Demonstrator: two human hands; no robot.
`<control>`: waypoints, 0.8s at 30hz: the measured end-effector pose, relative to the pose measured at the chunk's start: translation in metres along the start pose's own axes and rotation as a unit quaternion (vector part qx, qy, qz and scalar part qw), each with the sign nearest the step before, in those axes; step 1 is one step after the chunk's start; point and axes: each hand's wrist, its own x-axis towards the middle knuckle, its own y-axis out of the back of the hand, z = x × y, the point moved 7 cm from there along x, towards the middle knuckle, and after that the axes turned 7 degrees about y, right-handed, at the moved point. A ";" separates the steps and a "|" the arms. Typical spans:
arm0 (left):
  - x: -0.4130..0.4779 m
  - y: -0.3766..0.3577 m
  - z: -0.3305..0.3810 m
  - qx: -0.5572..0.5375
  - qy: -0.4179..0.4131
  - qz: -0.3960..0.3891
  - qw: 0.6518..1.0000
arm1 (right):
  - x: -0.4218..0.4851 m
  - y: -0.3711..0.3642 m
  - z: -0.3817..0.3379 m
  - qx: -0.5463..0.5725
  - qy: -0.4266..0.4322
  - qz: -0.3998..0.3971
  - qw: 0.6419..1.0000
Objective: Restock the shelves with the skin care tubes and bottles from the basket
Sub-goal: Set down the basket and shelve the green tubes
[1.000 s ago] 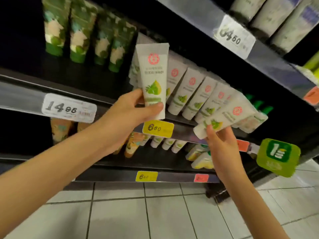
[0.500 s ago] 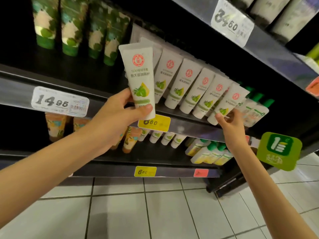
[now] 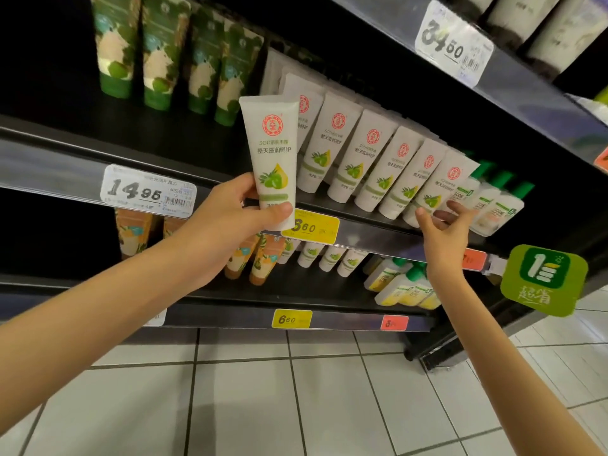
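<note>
at the middle shelf (image 3: 371, 238), left hand (image 3: 227, 225) fingers hold a white tube (image 3: 273, 153), right hand (image 3: 444, 232) fingers spread loose beside shelved tubes (image 3: 353, 156).

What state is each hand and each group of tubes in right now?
left hand, grips the white tube
white tube, upright, crimped end up, in front of the shelf
right hand, open, beside the end tube of the row
row of tubes, standing side by side on the shelf
</note>
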 end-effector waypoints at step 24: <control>-0.034 -0.015 -0.174 0.168 0.148 -0.041 0.974 | -0.204 -0.106 0.063 0.144 -0.191 -0.364 0.900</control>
